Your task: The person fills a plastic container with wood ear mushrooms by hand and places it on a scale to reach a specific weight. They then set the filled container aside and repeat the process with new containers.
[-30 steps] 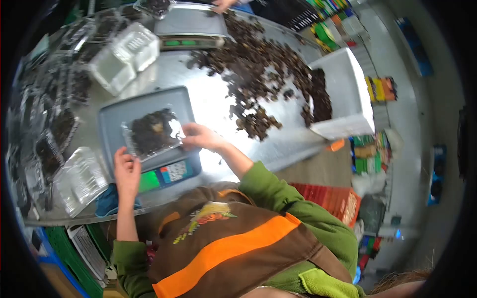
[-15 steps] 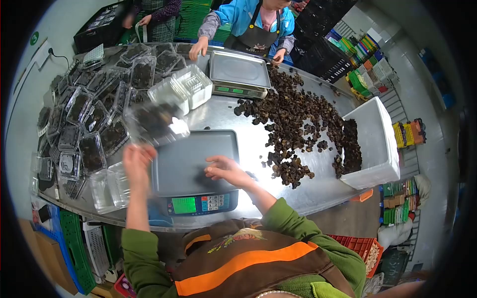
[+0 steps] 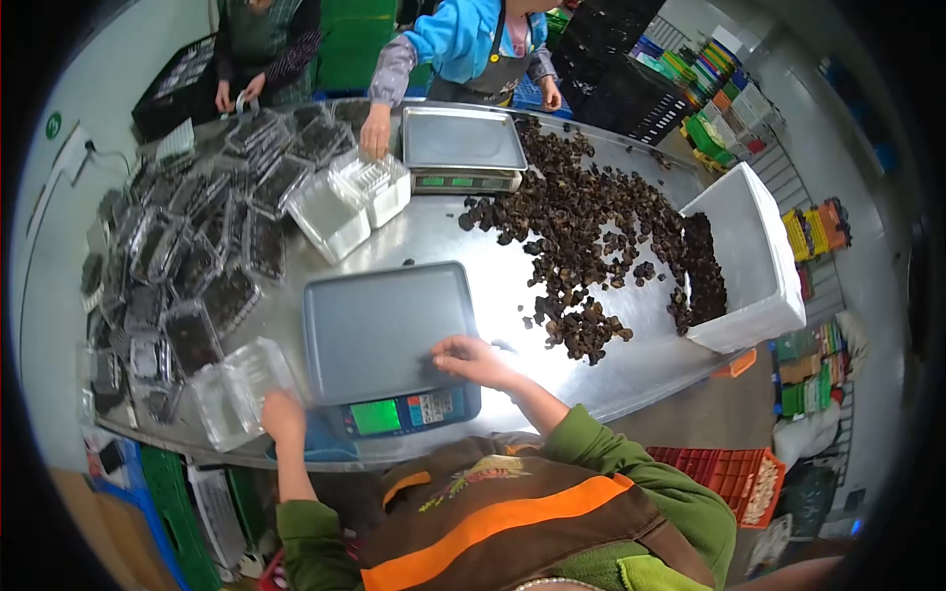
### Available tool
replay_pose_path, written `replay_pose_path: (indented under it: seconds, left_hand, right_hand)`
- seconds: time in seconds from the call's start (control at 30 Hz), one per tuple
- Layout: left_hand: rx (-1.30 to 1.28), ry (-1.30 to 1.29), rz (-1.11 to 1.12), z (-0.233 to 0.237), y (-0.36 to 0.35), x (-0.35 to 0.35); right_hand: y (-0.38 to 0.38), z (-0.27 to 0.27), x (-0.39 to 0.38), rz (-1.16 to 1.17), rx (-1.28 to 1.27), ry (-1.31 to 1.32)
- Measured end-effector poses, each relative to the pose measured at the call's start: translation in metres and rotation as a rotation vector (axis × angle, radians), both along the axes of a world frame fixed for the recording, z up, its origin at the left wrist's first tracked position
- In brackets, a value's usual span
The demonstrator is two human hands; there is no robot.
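Note:
My left hand [image 3: 284,416] is closed at the edge of an open, empty clear plastic clamshell box [image 3: 241,389], which lies at the table's near edge, left of the scale. My right hand [image 3: 475,361] hovers at the right side of the grey scale pan [image 3: 384,315], its fingers loosely bent and nothing visible in them. Nothing lies on the pan, and the scale's green display [image 3: 375,417] is lit. Filled clamshell boxes [image 3: 197,261] with dark contents are heaped on the left. A loose pile of dark brown mushroom-like pieces [image 3: 581,236] spreads over the table's right half.
Across the metal table [image 3: 434,231], a co-worker's hand [image 3: 375,130] touches a stack of empty boxes [image 3: 345,207] beside a second scale [image 3: 463,143]. Another person's hands [image 3: 241,94] are farther left. A tipped white foam box [image 3: 754,266] stands at the right edge.
The filled clamshell box that was in the air by my left hand is gone from there. My left hand has come down to the empty box. The co-worker's hand has moved onto the stack.

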State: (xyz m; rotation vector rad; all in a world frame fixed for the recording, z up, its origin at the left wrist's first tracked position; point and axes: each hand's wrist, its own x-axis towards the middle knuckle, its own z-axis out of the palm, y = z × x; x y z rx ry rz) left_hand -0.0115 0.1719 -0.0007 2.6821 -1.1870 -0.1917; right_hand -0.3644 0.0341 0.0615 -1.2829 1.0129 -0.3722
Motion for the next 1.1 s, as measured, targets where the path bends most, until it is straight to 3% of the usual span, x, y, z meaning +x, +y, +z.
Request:
replay_pose_path:
  seconds: [0.07, 0.17, 0.23, 0.37, 0.43, 0.47, 0.53, 0.57, 0.6, 0.67, 0.73, 0.8, 0.87, 0.97, 1.03, 1.07, 1.1]
  left_hand:
    - [-0.052, -0.030, -0.005, 0.004, 0.006, 0.000]
    - [-0.135, 0.097, 0.041, 0.020, 0.012, 0.009]
    - [-0.283, 0.333, 0.104, 0.020, 0.019, 0.020]
    - [-0.315, 0.426, 0.082, 0.047, 0.022, 0.054]
    - [-0.847, 0.625, 0.190, 0.093, 0.013, 0.050]
    - [-0.846, 0.627, 0.181, 0.109, 0.007, 0.043]
    - [-0.924, 0.292, 0.139, 0.141, -0.005, 0.016]
    - [-0.942, 0.166, 0.013, 0.154, -0.014, -0.009]
    - [-0.932, 0.173, -0.005, 0.159, -0.021, -0.029]
    - [-0.814, 0.179, -0.438, 0.154, -0.037, -0.065]
    - [-0.748, 0.245, -0.676, 0.135, -0.051, -0.096]
    - [-0.449, 0.212, -0.836, 0.106, -0.052, -0.108]
    - [-0.349, 0.290, -0.937, 0.075, -0.048, -0.111]
    - [-0.159, 0.334, -0.948, 0.085, -0.047, -0.121]
    - [-0.427, 0.132, -0.979, 0.108, -0.054, -0.146]
    - [-0.417, 0.148, -0.992, 0.112, -0.056, -0.159]
    - [-0.389, 0.356, -0.991, 0.116, -0.060, -0.175]
  right_hand:
    - [0.000, -0.002, 0.000, 0.014, -0.098, -0.014]
    - [0.000, -0.006, -0.001, 0.021, -0.200, 0.008]
    - [0.002, -0.012, -0.004, 0.040, -0.229, 0.036]
    - [0.008, -0.018, -0.011, 0.024, -0.239, 0.063]
    - [0.011, -0.019, -0.016, 0.005, -0.248, 0.059]
    - [0.011, -0.020, -0.018, -0.004, -0.249, 0.058]
    - [0.014, -0.024, -0.021, -0.040, -0.294, 0.083]
    - [0.015, -0.025, -0.022, -0.052, -0.290, 0.081]
    - [0.017, -0.026, -0.021, -0.052, -0.323, 0.081]
    - [0.021, -0.021, -0.023, -0.030, -0.403, 0.122]
    - [0.021, -0.019, -0.021, 0.003, -0.450, 0.145]
    - [0.031, -0.012, -0.025, -0.073, -0.559, 0.187]
    - [0.034, 0.000, -0.042, -0.089, -0.488, 0.136]
    - [0.051, -0.009, -0.075, -0.226, -0.413, 0.135]
    - [0.059, -0.019, -0.100, -0.307, -0.426, 0.167]
    - [0.066, -0.030, -0.116, -0.376, -0.406, 0.211]
    - [0.074, -0.034, -0.133, -0.468, -0.374, 0.272]
